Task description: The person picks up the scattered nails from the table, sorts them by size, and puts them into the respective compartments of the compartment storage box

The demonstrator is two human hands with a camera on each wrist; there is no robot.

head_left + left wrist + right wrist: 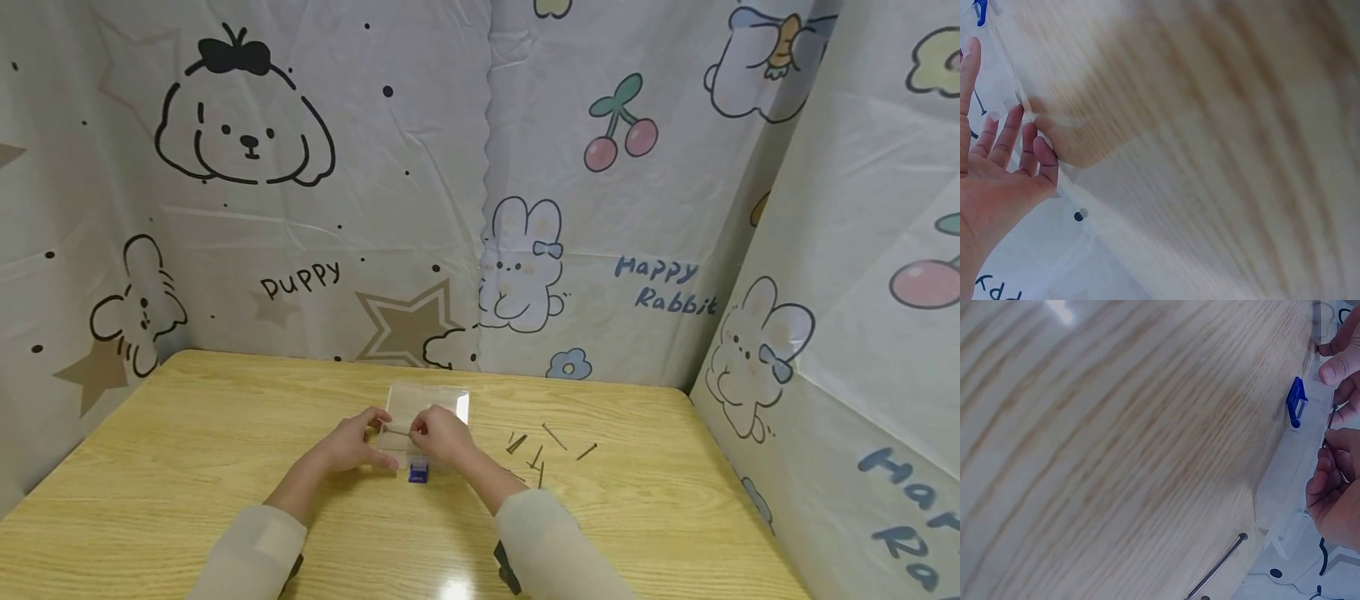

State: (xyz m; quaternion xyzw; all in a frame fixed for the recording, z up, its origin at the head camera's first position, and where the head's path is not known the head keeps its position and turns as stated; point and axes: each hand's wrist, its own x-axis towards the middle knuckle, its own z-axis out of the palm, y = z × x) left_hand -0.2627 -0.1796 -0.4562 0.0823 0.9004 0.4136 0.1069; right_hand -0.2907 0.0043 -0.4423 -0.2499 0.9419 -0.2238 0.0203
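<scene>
A clear plastic box [400,457] with a blue latch [418,472] on its front stands on the table. Behind it, a clear panel [405,400], apparently its lid, tilts up. My right hand [444,435] is over the box and pinches a nail [1334,416] between thumb and fingertips. That nail points left, toward my other hand. At the box's left side is my left hand [351,444], thumb in front and fingers farther back. In the left wrist view its relaxed fingers [1007,134] touch the box edge.
Several loose nails [553,436] lie scattered on the wooden table [637,517] to the right of the box. One nail [1217,565] shows close to the box in the right wrist view. A printed curtain [420,167] hangs behind the table and along its sides.
</scene>
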